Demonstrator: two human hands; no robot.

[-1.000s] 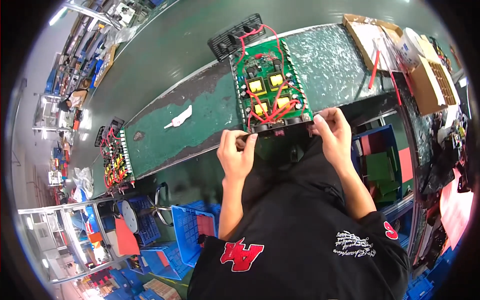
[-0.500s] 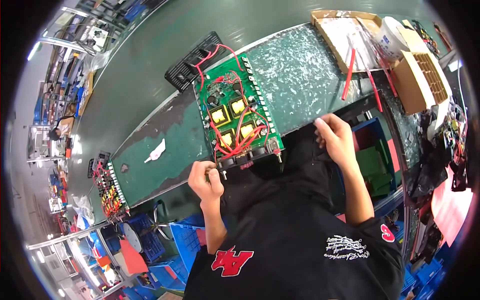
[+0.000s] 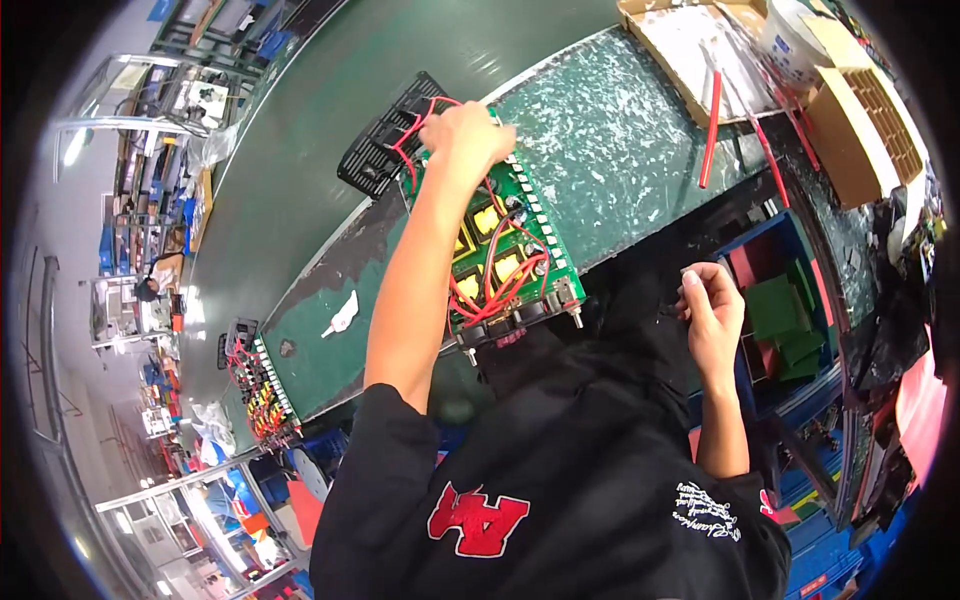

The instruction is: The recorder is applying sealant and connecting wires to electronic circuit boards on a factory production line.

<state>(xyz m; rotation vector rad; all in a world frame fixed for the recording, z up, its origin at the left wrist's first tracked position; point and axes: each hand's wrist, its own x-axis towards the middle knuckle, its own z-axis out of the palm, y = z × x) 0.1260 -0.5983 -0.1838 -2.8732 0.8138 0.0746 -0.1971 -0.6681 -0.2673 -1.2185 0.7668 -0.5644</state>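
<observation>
A green circuit board with yellow-cored transformers and a bundle of red wires lies on the worn green bench. My left hand reaches over the board's far end, beside the black slotted cover; its fingers point down and are mostly hidden by the back of the hand. Red leads run between cover and board there. My right hand is raised off the bench's near edge, right of the board. Its thumb and fingertips are pinched together; whatever they hold is too small to make out.
A second wired board sits at the bench's left end, with a white scrap between the two. At the right are a shallow cardboard tray, red tubes, a white bucket and a divided carton. A blue crate stands below.
My left hand has gone from the board's near left corner to its far end, its forearm now across the board. The right hand stays pinched near the bench edge. The whole view has shifted slightly.
</observation>
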